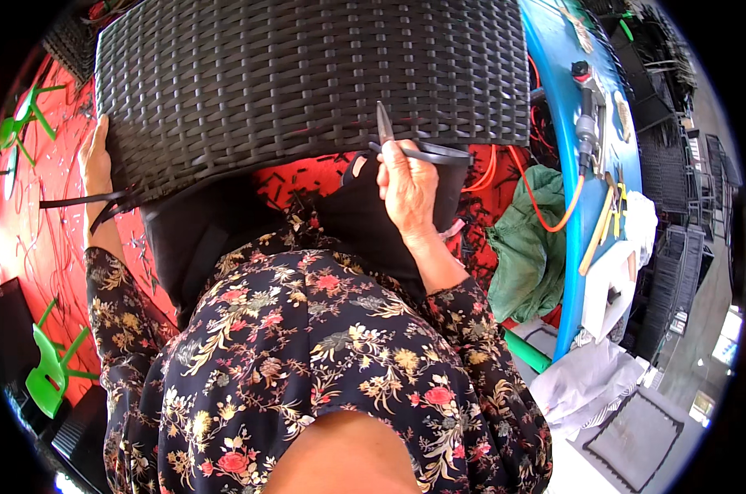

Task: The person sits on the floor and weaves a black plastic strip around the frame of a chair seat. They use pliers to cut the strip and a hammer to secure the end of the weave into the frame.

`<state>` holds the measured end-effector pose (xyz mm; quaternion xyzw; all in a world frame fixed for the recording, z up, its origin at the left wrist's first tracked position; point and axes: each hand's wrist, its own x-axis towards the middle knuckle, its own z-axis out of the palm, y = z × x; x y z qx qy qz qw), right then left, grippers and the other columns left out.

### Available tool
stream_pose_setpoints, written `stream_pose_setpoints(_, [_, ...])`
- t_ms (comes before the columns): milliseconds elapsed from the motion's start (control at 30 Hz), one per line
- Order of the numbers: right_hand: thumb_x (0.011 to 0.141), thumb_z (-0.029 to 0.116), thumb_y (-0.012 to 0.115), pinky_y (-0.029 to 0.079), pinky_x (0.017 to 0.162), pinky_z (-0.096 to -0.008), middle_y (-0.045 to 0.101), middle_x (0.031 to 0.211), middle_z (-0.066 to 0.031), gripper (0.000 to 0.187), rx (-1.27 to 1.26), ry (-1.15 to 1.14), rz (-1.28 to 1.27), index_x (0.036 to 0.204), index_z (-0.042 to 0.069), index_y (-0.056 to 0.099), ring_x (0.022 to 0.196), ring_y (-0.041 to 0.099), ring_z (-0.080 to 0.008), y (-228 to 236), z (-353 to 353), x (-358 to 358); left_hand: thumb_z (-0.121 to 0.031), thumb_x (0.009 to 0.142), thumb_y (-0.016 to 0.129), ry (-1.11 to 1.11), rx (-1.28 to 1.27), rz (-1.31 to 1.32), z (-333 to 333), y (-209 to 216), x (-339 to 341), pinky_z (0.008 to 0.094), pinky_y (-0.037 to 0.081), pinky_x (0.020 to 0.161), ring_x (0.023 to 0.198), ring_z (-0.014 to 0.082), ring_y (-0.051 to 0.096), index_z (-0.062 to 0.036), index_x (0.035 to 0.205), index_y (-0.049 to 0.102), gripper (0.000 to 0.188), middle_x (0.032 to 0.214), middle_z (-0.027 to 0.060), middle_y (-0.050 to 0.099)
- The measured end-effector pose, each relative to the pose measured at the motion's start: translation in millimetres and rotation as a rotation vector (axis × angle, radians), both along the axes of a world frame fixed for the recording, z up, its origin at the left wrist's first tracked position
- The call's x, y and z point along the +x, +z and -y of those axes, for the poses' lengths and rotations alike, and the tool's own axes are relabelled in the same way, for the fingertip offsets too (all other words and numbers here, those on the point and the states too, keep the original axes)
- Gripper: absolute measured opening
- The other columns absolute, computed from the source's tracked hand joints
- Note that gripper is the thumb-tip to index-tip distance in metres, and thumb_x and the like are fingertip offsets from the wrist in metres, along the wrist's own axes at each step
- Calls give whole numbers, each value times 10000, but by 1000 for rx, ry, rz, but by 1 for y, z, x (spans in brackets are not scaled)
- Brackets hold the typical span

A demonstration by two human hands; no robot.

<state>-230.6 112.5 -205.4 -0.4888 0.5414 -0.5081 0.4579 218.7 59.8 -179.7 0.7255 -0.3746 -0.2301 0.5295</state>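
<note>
A dark woven rattan panel lies in front of me across my lap. My left hand rests along its left edge, fingers stretched out against the side, the far side of the hand hidden. Loose black strips stick out from the near left corner and cross my left wrist. At the panel's near edge, right of the middle, my right hand is closed on a tool with a pointed metal blade. The blade points away from me over the weave. A dark strip runs beside my right fingers.
To the right, a blue table holds a power tool with an orange hose and several hand tools. Green cloth lies beside it. Black scraps litter the red floor. Small green chairs stand at left.
</note>
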Motion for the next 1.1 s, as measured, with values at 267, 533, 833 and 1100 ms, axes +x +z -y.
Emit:
stream_pose_setpoints(267, [958,305,382,292,386,-239,402,540,-21,347,175,289,940,780,25,483,410,361,-112,26,-31,-36,-327,880,569,-38,-34,-33,0,-11,18,234,431,766,836,97,561,26,1039,629,392,935,47,636])
stream_pose_setpoints(533, [919,358,461,261,391,-271,387,504,-9,347,94,560,1097,797,36,503,368,320,-101,45,-67,-111,-302,891,561,-37,-3,-56,1,-21,42,231,423,800,885,101,559,47,1075,608,398,983,63,630])
stream_pose_setpoints(833, [843,284,534,233,385,-304,405,494,-41,337,254,692,960,646,18,465,362,336,-135,36,-79,-153,-283,894,557,-95,-35,-134,4,-23,49,230,419,792,856,99,558,51,1054,612,375,961,53,630])
stream_pose_setpoints(1100, [681,-8,692,318,488,-186,422,670,28,624,119,341,336,1249,-17,434,559,390,-30,30,-57,-86,-299,874,579,-16,-45,-47,-5,0,13,240,449,704,744,100,567,41,958,642,355,854,46,639])
